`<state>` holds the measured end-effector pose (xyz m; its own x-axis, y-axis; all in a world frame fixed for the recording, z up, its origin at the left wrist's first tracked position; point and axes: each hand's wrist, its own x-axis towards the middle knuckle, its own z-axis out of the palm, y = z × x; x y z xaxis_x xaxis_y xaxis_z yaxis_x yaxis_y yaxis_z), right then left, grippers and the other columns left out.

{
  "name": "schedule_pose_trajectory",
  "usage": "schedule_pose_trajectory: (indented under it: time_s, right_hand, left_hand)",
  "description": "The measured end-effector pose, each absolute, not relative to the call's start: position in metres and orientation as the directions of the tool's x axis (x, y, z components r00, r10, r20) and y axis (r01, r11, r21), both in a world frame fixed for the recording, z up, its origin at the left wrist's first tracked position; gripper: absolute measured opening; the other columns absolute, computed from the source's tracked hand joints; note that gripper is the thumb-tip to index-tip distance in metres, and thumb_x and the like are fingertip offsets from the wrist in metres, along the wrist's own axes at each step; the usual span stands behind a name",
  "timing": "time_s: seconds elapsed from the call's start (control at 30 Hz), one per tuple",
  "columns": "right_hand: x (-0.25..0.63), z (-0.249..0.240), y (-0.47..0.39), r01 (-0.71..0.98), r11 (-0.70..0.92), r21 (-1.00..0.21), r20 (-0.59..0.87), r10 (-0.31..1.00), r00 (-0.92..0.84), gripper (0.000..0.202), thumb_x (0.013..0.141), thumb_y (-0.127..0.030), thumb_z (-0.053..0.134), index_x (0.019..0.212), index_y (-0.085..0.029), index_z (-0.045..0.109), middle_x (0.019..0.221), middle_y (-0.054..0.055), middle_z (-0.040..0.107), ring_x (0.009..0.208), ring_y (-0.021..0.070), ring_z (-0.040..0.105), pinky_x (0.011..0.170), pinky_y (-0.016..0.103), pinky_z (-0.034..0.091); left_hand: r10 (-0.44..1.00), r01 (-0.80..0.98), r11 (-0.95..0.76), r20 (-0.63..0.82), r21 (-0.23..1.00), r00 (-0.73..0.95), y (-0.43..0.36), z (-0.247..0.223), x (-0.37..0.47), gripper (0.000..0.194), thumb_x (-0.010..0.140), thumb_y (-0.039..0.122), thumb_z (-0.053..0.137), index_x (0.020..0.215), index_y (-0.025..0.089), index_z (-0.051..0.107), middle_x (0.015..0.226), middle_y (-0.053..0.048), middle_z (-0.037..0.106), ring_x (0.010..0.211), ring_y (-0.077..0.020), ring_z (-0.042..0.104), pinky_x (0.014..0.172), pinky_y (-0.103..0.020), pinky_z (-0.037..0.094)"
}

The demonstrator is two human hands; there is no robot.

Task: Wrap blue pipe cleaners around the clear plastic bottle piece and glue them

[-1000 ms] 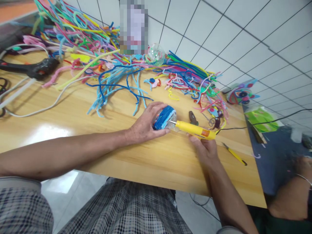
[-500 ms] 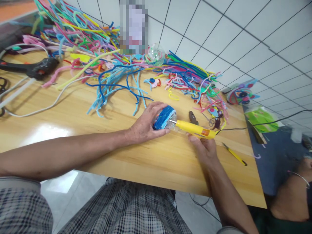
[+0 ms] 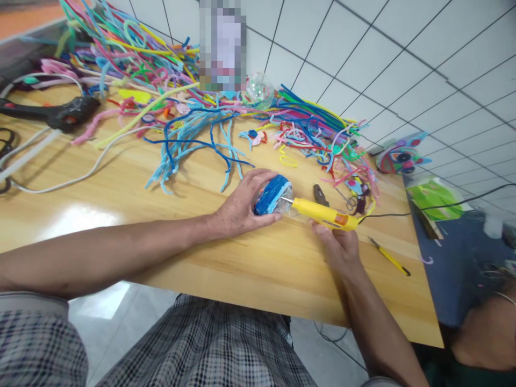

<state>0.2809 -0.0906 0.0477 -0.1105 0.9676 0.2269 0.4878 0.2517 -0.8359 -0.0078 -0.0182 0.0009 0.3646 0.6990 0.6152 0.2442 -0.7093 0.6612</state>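
My left hand (image 3: 242,207) is wrapped round a clear plastic ball (image 3: 271,195) partly covered in dark blue fuzzy strips with a light blue band. In my right hand (image 3: 341,242) is a yellow soldering iron (image 3: 322,211), gripped by its handle. The iron's thin metal tip reaches the bare clear side of the ball, beside the light blue band; whether it touches I cannot tell. The fingers of my right hand are partly hidden under the handle. Behind the iron lies a small dark brown tool (image 3: 320,194).
Many coloured pipe cleaners (image 3: 189,134) spread along the table's back. A black glue gun (image 3: 60,114) lies far left. A yellow craft knife (image 3: 390,258) and small scissors (image 3: 350,203) lie on the right, and a clear ball (image 3: 259,90) stands behind. Another person's arm (image 3: 484,328) shows at the right edge.
Both my hands, the ball and the iron stay nearly in place; the whole view has shifted very slightly. The other person's arm at the right edge has moved down.
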Motion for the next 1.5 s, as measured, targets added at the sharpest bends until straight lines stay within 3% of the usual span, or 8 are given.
schedule_pose_trajectory:
  time_s: [0.37, 0.63, 1.5]
  right_hand:
    - [0.2819, 0.0472, -0.0894, 0.521, 0.235, -0.820, 0.225, 0.971, -0.084, 0.029, 0.100, -0.055, 0.073, 0.102, -0.027, 0.081, 0.098, 0.005, 0.083, 0.089, 0.0244, 0.077, 0.085, 0.039, 0.064]
    - [0.2792, 0.0473, -0.0894, 0.489, 0.242, -0.838, 0.227, 0.970, -0.090, 0.025, 0.100, -0.052, 0.075, 0.103, -0.027, 0.080, 0.095, 0.004, 0.083, 0.086, 0.0229, 0.076, 0.080, 0.037, 0.064]
    - [0.2755, 0.0468, -0.0893, 0.495, 0.238, -0.836, 0.227, 0.970, -0.085, 0.031, 0.100, -0.057, 0.072, 0.098, -0.026, 0.077, 0.093, 0.004, 0.082, 0.084, 0.0230, 0.075, 0.080, 0.038, 0.063]
  left_hand:
    - [0.724, 0.264, -0.683, 0.582, 0.682, 0.370, -0.0185, 0.0012, -0.0075, 0.089, 0.089, 0.044, 0.087, 0.163, 0.027, 0.041, 0.158, -0.017, 0.057, 0.152, -0.0373, 0.054, 0.129, -0.063, 0.047]
    - [0.732, 0.270, -0.670, 0.556, 0.691, 0.394, -0.0198, 0.0044, -0.0090, 0.087, 0.091, 0.043, 0.085, 0.164, 0.027, 0.040, 0.160, -0.017, 0.056, 0.153, -0.0372, 0.053, 0.129, -0.062, 0.047]
    - [0.693, 0.244, -0.714, 0.616, 0.656, 0.374, -0.0190, 0.0027, -0.0080, 0.084, 0.093, 0.044, 0.084, 0.164, 0.026, 0.041, 0.157, -0.018, 0.058, 0.153, -0.0359, 0.054, 0.128, -0.061, 0.049]
